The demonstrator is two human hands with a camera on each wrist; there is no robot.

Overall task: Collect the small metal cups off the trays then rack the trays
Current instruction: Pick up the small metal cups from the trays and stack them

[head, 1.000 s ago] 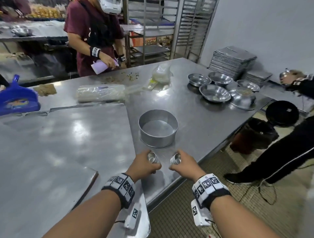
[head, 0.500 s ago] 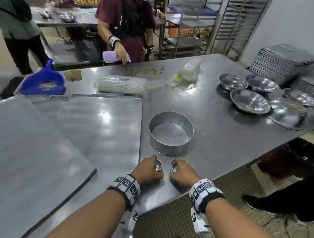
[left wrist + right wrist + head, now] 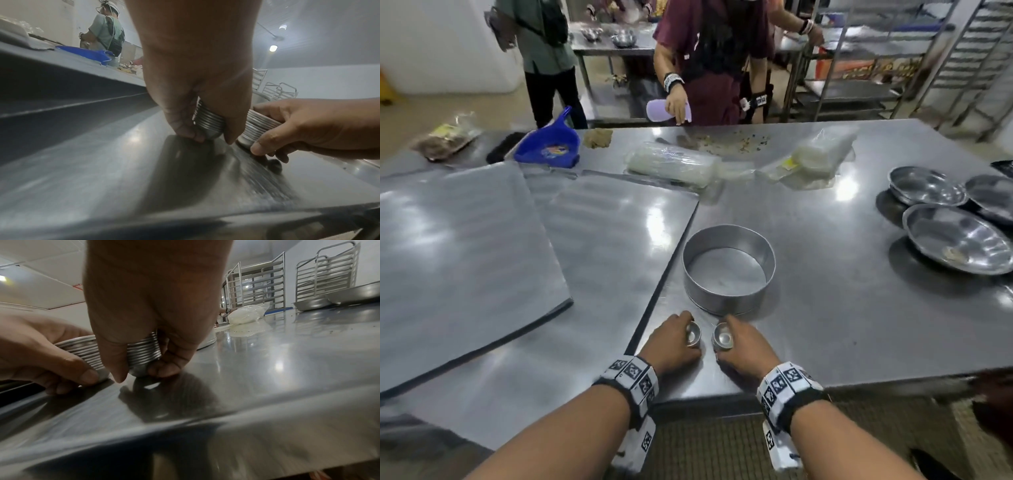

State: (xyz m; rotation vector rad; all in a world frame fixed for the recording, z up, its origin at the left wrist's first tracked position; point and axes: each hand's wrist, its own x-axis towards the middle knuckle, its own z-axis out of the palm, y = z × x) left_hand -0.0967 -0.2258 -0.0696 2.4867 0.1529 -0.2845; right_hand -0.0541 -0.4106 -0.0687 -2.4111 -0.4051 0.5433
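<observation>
- Two nested stacks of small metal cups [image 3: 693,335] stand side by side at the table [image 3: 825,308] near edge.
- Left hand [image 3: 671,346] grasps one stack, right hand [image 3: 744,349] the other [image 3: 723,339].
- Round tin [image 3: 729,270] just behind; trays [image 3: 465,246] lie left.

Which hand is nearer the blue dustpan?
Left. The left hand sits on the side of the blue dustpan, far across the trays; the right hand is beside it, farther.
</observation>
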